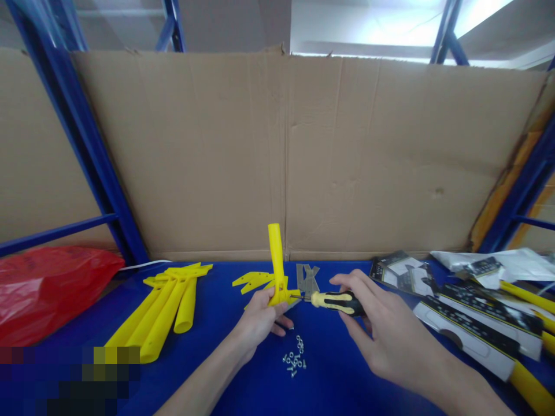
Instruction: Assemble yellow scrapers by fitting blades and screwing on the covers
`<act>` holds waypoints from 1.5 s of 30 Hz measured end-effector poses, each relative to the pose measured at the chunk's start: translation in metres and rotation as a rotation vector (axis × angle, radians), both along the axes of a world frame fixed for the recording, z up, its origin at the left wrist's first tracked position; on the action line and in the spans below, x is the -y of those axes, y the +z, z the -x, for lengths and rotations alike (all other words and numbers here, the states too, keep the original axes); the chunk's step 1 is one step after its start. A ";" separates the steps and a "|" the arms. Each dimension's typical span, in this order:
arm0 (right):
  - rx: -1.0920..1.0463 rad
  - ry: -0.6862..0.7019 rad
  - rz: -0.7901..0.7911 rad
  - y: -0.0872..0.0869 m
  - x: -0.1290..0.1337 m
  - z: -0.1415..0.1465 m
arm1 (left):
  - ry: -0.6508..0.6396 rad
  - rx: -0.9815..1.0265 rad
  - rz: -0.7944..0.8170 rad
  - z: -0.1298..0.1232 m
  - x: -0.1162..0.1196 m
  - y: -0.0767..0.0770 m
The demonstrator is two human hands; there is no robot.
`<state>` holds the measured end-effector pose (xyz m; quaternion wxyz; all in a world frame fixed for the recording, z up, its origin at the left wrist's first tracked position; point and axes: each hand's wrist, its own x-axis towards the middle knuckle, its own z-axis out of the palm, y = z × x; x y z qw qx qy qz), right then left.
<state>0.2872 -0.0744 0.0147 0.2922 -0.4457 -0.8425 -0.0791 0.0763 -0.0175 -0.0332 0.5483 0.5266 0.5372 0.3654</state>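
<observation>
Left hand: fingers clamped on the lower end of a yellow handle, held upright above the blue desk. Right hand: fingers closed round the grip of a screwdriver, shaft level, tip at the handle's lower end; seating in a screw too small to make out. Loose nuts and screws nearer the wearer. Metal blades lie just beyond the screwdriver. Stacked yellow handles at left; packaged goods at right.
</observation>
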 end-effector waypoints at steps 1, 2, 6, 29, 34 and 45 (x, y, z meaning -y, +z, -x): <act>0.007 0.010 0.002 0.000 0.001 0.000 | 0.003 -0.004 -0.002 0.000 0.000 -0.001; 0.015 0.012 0.004 0.000 0.001 0.001 | 0.007 -0.007 -0.004 0.000 0.000 -0.001; 0.043 0.013 -0.002 0.001 0.003 0.002 | 0.007 -0.005 -0.012 0.000 -0.002 -0.003; -0.093 0.059 0.076 -0.003 0.006 0.006 | 0.026 -0.016 0.007 0.000 0.000 0.001; -0.101 0.044 0.006 -0.006 0.002 0.009 | -0.003 -0.008 -0.008 0.000 -0.001 -0.001; -0.048 -0.006 0.052 -0.005 0.005 0.010 | 0.011 0.000 0.004 0.000 0.000 0.000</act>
